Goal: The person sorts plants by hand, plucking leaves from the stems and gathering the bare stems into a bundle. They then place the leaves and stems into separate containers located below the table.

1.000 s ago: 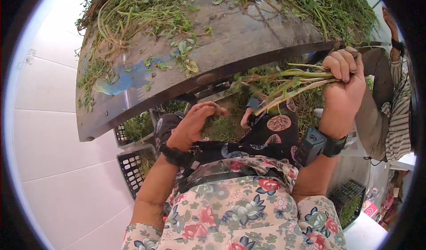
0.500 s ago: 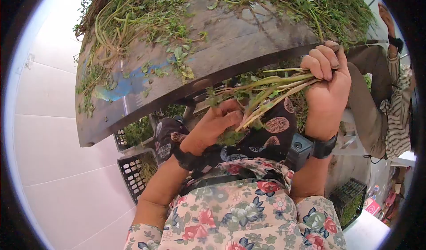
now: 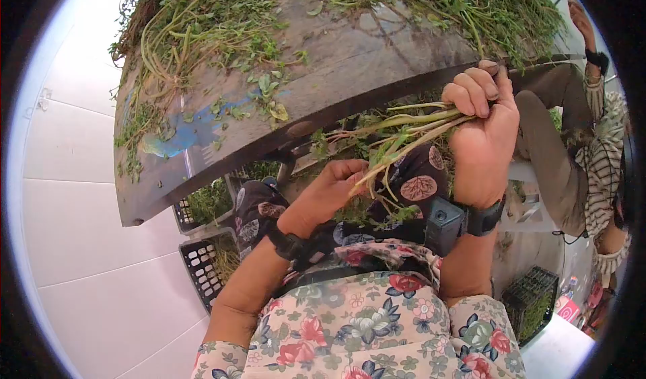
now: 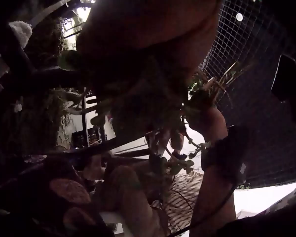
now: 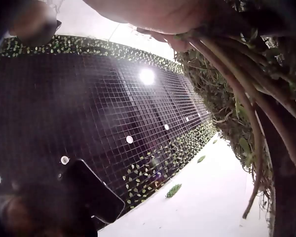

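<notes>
My right hand (image 3: 486,120) is raised just off the table edge and grips a bunch of long green plant stems (image 3: 431,118) at one end. The stems point left and down toward the left hand, with small leaves on them. In the right wrist view the thick pale stems (image 5: 251,96) run down from the curled fingers. My left hand (image 3: 323,196) is lower, over the lap, its thumb and fingers pinching the hanging ends of the stems. Leafy tips (image 3: 400,214) dangle beside it. The left wrist view is dark, and the left palm covers much of it.
A dark table (image 3: 350,59) with a curved-looking edge bears heaps of leafy greens (image 3: 222,22). Below it at the left stands a black slotted crate (image 3: 200,268). Another crate (image 3: 531,301) with greens stands at the lower right. A person in a striped top (image 3: 602,154) sits at the right.
The right hand has moved left and slightly down with the stems. My left hand has come up and right to them, its fingers closing on the stem ends.
</notes>
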Demonstrator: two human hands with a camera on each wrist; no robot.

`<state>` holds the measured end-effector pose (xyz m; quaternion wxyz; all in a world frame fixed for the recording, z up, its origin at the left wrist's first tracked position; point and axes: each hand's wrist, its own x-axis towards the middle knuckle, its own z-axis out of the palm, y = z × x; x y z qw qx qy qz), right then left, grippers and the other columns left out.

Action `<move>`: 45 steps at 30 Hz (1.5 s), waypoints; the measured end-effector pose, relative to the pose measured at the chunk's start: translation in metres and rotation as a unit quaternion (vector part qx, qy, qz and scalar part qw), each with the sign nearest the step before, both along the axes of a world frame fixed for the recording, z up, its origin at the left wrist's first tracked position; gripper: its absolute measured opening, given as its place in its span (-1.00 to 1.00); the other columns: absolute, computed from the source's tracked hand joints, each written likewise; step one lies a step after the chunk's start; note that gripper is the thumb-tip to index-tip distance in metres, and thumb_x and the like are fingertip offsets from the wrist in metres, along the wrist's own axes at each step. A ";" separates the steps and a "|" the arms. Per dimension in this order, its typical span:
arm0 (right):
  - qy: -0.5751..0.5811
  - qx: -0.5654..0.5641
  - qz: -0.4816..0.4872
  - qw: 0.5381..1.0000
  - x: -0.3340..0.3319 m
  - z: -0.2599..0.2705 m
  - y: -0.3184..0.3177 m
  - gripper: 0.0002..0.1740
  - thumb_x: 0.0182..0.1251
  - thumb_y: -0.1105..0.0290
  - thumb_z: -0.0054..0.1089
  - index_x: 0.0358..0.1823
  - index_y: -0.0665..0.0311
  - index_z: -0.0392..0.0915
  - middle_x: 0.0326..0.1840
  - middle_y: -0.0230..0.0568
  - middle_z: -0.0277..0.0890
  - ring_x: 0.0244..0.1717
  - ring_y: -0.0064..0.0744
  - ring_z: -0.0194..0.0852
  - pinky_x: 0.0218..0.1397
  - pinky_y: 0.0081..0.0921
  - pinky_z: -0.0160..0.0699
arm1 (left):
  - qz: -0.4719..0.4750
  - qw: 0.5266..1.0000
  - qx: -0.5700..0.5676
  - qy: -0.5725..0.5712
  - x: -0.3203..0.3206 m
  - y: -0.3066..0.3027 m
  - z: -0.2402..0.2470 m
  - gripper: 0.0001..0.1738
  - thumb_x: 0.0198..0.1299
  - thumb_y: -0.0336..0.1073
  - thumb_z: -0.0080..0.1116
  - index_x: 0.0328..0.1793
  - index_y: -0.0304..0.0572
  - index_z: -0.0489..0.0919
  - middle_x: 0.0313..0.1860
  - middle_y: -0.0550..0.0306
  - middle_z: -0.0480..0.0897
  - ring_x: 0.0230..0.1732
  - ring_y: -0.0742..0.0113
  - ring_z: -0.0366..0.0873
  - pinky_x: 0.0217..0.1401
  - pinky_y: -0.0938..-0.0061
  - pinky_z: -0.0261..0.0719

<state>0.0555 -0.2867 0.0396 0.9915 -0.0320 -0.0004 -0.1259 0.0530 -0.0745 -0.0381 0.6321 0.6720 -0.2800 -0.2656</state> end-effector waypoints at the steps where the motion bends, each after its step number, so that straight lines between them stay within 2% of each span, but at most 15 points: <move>1: 0.003 -0.005 -0.011 1.000 0.000 -0.001 -0.001 -0.73 0.40 0.23 -0.24 -0.41 0.22 0.27 -0.68 -0.48 0.03 -0.71 -0.65 -0.15 -0.62 -0.61 -0.11 | -0.004 0.999 -0.001 0.042 0.001 0.000 -0.002 -0.83 0.14 -0.35 -0.03 -0.28 -0.27 0.55 -0.43 0.39 0.48 -0.36 0.66 0.30 -0.27 0.71 0.28; 3: 0.009 -0.015 -0.034 0.999 0.001 -0.003 -0.006 -0.74 0.40 0.24 -0.24 -0.41 0.22 0.27 -0.67 -0.49 0.03 -0.71 -0.64 -0.15 -0.62 -0.61 -0.12 | -0.010 0.982 -0.004 0.186 0.001 -0.002 -0.004 -0.82 0.10 -0.33 -0.02 -0.29 -0.28 0.54 -0.43 0.39 0.47 -0.35 0.66 0.29 -0.26 0.70 0.27; 6: 0.025 -0.030 -0.074 0.996 0.001 -0.004 -0.009 -0.75 0.40 0.25 -0.23 -0.41 0.22 0.26 -0.66 -0.49 0.04 -0.70 -0.64 -0.15 -0.61 -0.61 -0.11 | -0.064 0.971 0.003 0.230 0.004 0.007 -0.020 -0.79 0.06 -0.31 0.03 -0.26 -0.30 0.54 -0.41 0.39 0.48 -0.36 0.64 0.30 -0.25 0.71 0.27; 9: 0.032 -0.029 -0.083 0.996 0.004 -0.011 -0.013 -0.76 0.39 0.25 -0.22 -0.41 0.21 0.26 -0.66 -0.49 0.04 -0.70 -0.64 -0.15 -0.61 -0.60 -0.11 | -0.133 0.964 -0.008 0.229 0.006 0.008 -0.015 -0.64 0.12 -0.34 0.08 0.05 -0.28 0.48 -0.16 0.33 0.56 -0.20 0.60 0.40 -0.08 0.67 0.34; 12: 0.030 -0.022 -0.069 0.997 0.005 -0.015 -0.012 -0.76 0.39 0.25 -0.22 -0.41 0.21 0.25 -0.66 -0.49 0.05 -0.71 -0.63 -0.14 -0.61 -0.60 -0.11 | -0.102 0.965 0.026 0.239 0.004 0.003 -0.003 -0.69 0.09 -0.37 0.10 0.00 -0.25 0.52 -0.19 0.34 0.55 -0.23 0.63 0.39 -0.12 0.68 0.35; 15: 0.028 -0.037 -0.074 0.996 0.006 -0.016 -0.013 -0.77 0.39 0.25 -0.22 -0.40 0.21 0.26 -0.66 -0.48 0.06 -0.71 -0.63 -0.14 -0.61 -0.59 -0.11 | -0.006 0.971 0.001 0.239 -0.002 -0.003 -0.003 -0.78 0.06 -0.30 0.08 -0.20 -0.25 0.56 -0.39 0.42 0.49 -0.35 0.67 0.31 -0.30 0.71 0.28; 18: 0.039 -0.031 -0.073 0.996 0.006 -0.016 -0.013 -0.77 0.39 0.26 -0.22 -0.41 0.20 0.26 -0.66 -0.48 0.06 -0.71 -0.63 -0.14 -0.62 -0.59 -0.11 | -0.023 0.962 0.023 0.272 0.003 -0.001 -0.010 -0.77 0.07 -0.31 0.07 -0.17 -0.24 0.56 -0.38 0.43 0.49 -0.35 0.68 0.32 -0.28 0.72 0.30; 21: 0.053 -0.034 -0.087 0.994 0.005 -0.016 -0.013 -0.76 0.38 0.27 -0.21 -0.43 0.21 0.26 -0.67 -0.48 0.06 -0.72 -0.63 -0.14 -0.62 -0.59 -0.11 | 0.016 0.962 0.015 0.271 0.001 -0.003 -0.014 -0.77 0.07 -0.33 0.04 -0.16 -0.25 0.55 -0.39 0.42 0.49 -0.35 0.66 0.33 -0.29 0.70 0.31; 24: 0.033 -0.044 -0.085 0.995 0.003 -0.016 -0.020 -0.76 0.38 0.27 -0.21 -0.44 0.21 0.25 -0.67 -0.49 0.05 -0.71 -0.63 -0.15 -0.62 -0.60 -0.12 | 0.023 0.977 0.036 0.209 -0.002 0.002 -0.027 -0.77 0.08 -0.34 0.02 -0.17 -0.29 0.54 -0.44 0.39 0.48 -0.38 0.62 0.31 -0.33 0.67 0.29; 27: 0.051 -0.032 -0.091 0.994 0.001 -0.017 -0.025 -0.75 0.38 0.27 -0.20 -0.47 0.20 0.24 -0.67 -0.49 0.05 -0.71 -0.64 -0.16 -0.62 -0.60 -0.12 | -0.050 0.969 0.180 0.164 0.006 0.010 -0.011 -0.71 0.11 -0.34 0.01 -0.05 -0.29 0.51 -0.24 0.34 0.54 -0.27 0.60 0.39 -0.20 0.65 0.37; 30: 0.046 -0.036 -0.092 0.994 0.000 -0.019 -0.027 -0.74 0.38 0.28 -0.21 -0.48 0.19 0.23 -0.67 -0.49 0.04 -0.71 -0.64 -0.16 -0.62 -0.60 -0.13 | -0.056 0.979 0.142 0.136 0.003 0.019 -0.034 -0.72 0.15 -0.35 -0.01 -0.05 -0.31 0.49 -0.26 0.31 0.54 -0.28 0.55 0.39 -0.21 0.60 0.38; 33: 0.069 -0.047 -0.099 0.992 0.001 -0.019 -0.027 -0.75 0.38 0.28 -0.20 -0.48 0.19 0.22 -0.68 -0.49 0.04 -0.71 -0.64 -0.16 -0.62 -0.60 -0.13 | -0.090 0.979 0.179 0.041 0.007 0.018 -0.027 -0.75 0.16 -0.37 -0.03 -0.08 -0.33 0.48 -0.33 0.20 0.54 -0.31 0.49 0.39 -0.24 0.55 0.39; 39: 0.063 -0.083 -0.087 0.991 0.000 -0.015 -0.019 -0.75 0.38 0.27 -0.21 -0.47 0.19 0.24 -0.69 -0.52 0.00 -0.72 -0.66 -0.19 -0.63 -0.61 -0.15 | -0.046 0.966 0.233 -0.100 0.008 0.023 -0.039 -0.79 0.15 -0.40 -0.07 -0.13 -0.35 0.45 -0.39 0.05 0.51 -0.36 0.44 0.38 -0.29 0.52 0.38; 42: 0.055 -0.148 -0.084 0.984 -0.005 -0.002 -0.006 -0.74 0.40 0.26 -0.22 -0.46 0.17 0.27 -0.70 -0.53 -0.05 -0.73 -0.68 -0.23 -0.64 -0.63 -0.20 | 0.040 0.967 0.247 -0.041 0.010 0.021 -0.039 -0.78 0.18 -0.36 -0.11 -0.13 -0.32 0.45 -0.42 0.10 0.51 -0.36 0.41 0.38 -0.28 0.57 0.37; 45: 0.042 -0.195 -0.075 0.977 -0.012 0.010 0.005 -0.74 0.41 0.23 -0.23 -0.45 0.15 0.29 -0.72 -0.56 -0.09 -0.74 -0.71 -0.27 -0.66 -0.66 -0.24 | 0.162 0.967 0.089 0.177 0.012 0.018 -0.048 -0.81 0.08 -0.38 -0.14 -0.25 -0.36 0.41 -0.59 0.00 0.42 -0.56 0.19 0.36 -0.47 0.33 0.32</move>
